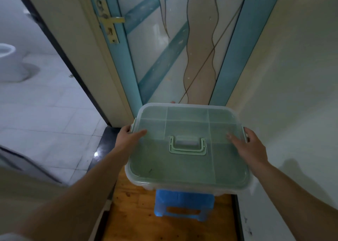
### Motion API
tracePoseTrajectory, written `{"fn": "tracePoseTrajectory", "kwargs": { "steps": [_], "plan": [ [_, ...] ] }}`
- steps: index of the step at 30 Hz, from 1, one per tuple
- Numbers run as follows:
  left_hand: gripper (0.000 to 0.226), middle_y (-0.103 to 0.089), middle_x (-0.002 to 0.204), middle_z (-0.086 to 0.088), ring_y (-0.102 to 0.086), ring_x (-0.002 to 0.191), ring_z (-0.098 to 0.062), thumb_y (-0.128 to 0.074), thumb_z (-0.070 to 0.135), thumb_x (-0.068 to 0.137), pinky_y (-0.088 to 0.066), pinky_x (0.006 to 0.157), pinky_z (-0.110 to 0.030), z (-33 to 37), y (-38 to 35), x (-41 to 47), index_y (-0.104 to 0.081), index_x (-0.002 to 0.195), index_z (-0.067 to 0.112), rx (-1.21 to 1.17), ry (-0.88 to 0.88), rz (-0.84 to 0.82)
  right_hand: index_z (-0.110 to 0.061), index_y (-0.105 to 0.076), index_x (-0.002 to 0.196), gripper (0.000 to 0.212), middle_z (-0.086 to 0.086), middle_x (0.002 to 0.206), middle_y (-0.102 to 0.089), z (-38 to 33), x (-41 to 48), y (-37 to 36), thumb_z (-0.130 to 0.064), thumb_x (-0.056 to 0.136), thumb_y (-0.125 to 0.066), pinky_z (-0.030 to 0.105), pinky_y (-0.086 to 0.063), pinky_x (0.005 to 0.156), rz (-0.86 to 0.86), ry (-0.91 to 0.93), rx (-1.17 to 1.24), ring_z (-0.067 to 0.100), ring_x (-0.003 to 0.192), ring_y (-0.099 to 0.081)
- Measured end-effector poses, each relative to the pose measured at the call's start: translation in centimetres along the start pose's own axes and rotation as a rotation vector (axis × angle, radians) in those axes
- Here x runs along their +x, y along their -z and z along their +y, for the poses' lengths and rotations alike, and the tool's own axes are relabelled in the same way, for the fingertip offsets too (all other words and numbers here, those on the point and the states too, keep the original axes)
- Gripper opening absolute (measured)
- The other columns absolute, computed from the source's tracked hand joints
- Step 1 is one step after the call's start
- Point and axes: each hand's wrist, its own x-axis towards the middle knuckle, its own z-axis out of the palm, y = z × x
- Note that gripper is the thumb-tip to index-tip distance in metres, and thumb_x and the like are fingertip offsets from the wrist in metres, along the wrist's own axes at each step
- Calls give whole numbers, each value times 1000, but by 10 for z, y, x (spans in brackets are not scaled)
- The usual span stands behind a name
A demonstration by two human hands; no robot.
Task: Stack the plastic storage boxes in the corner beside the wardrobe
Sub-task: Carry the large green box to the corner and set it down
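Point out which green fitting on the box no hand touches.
The carry handle lying flat at the lid's centre; left hand and right hand grip the box over its side latches.

Both your bare forearms reach forward. Your left hand (130, 137) and right hand (251, 145) grip opposite sides of the box (182, 167), thumbs flat on top, fingers curled round the edges.

Light: dim, cool green-blue cast. Brightest area: tiled bathroom floor (45, 112), left, pale and washed. Glare: small white highlight on dark threshold (96, 153); faint sheen on door glass (155, 30). Shadow: soft patch on right wall (290, 165). Sharpest: storage box (182, 167), centre. Blur: toilet (7, 57), forearms (73, 195) at lower corners. Distortion: wide-angle bowing of door frame (102, 76).
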Motion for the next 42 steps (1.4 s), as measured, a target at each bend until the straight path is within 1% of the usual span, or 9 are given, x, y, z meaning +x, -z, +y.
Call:
{"fn": "tracePoseTrajectory", "kwargs": {
  "steps": [6, 12, 16, 20, 23, 27, 32, 38, 42],
  "plan": [
    [60, -65, 111, -9, -65, 94, -28, -76, 26, 82, -54, 73, -38, 20, 27, -27, -51, 134, 12, -54, -15, -4, -33, -51, 124, 59, -14, 94, -54, -30, -22, 14, -64, 75, -64, 35, -47, 77, 13, 43, 11, 18, 88, -55],
    [55, -66, 112, -10, -65, 98, -29, -73, 25, 84, -55, 84, -45, 27, 56, -58, -52, 133, 11, -68, -39, -43, -31, -49, 131, 67, -6, 106, -55, -53, -48, 25, -64, 74, -65, 39, -48, 83, 19, 40, 1, 23, 96, -56],
    [51, -67, 110, -11, -66, 93, -27, -71, 23, 86, -56, 71, -37, 32, 73, -78, -53, 133, 11, -95, -69, -55, -29, -50, 131, 69, 1, 120, -59, -67, -67, 31, -63, 74, -67, 39, -48, 85, 28, 28, 20, 26, 101, -57],
    [52, -65, 114, -12, -65, 97, -29, -70, 22, 87, -56, 80, -44, 33, 85, -92, -51, 134, 10, -106, -70, -60, -29, -51, 130, 68, 2, 120, -60, -76, -84, 35, -63, 74, -67, 39, -48, 86, 42, 48, 26, 25, 99, -57],
    [54, -64, 115, -11, -64, 96, -28, -70, 22, 86, -56, 72, -39, 31, 93, -103, -51, 136, 11, -125, -75, -43, -29, -51, 130, 69, 0, 116, -59, -80, -95, 40, -64, 73, -67, 35, -46, 82, 30, 70, 32, 21, 93, -54],
    [58, -63, 119, -11, -63, 99, -29, -71, 24, 85, -56, 77, -42, 27, 100, -121, -49, 137, 12, -124, -65, 5, -29, -52, 129, 67, 0, 116, -60, -81, -103, 43, -63, 74, -66, 37, -47, 84, -5, 114, 19, 23, 96, -56],
    [48, -65, 109, -8, -64, 86, -22, -70, 25, 86, -51, 58, -31, 18, 105, -152, -55, 130, 12, -156, -54, 86, -27, -52, 129, 68, 3, 121, -60, -86, -105, 46, -63, 73, -68, 33, -44, 79, -74, 169, 25, 20, 91, -54],
    [60, -59, 128, -14, -59, 108, -32, -68, 25, 87, -50, 89, -46, 1, 107, -186, -46, 140, 9, -186, -23, 193, -27, -51, 133, 72, 4, 124, -60, -90, -109, 49, -61, 73, -69, 35, -48, 82, -164, 222, 33, 24, 96, -58],
    [62, -58, 128, -13, -58, 108, -31, -68, 28, 87, -50, 87, -45, -12, 111, -209, -45, 141, 10, -209, -22, 249, -27, -49, 136, 75, 6, 128, -57, -95, -112, 44, -60, 72, -71, 37, -49, 83, -211, 247, 39, 28, 103, -59]
  ]
}}
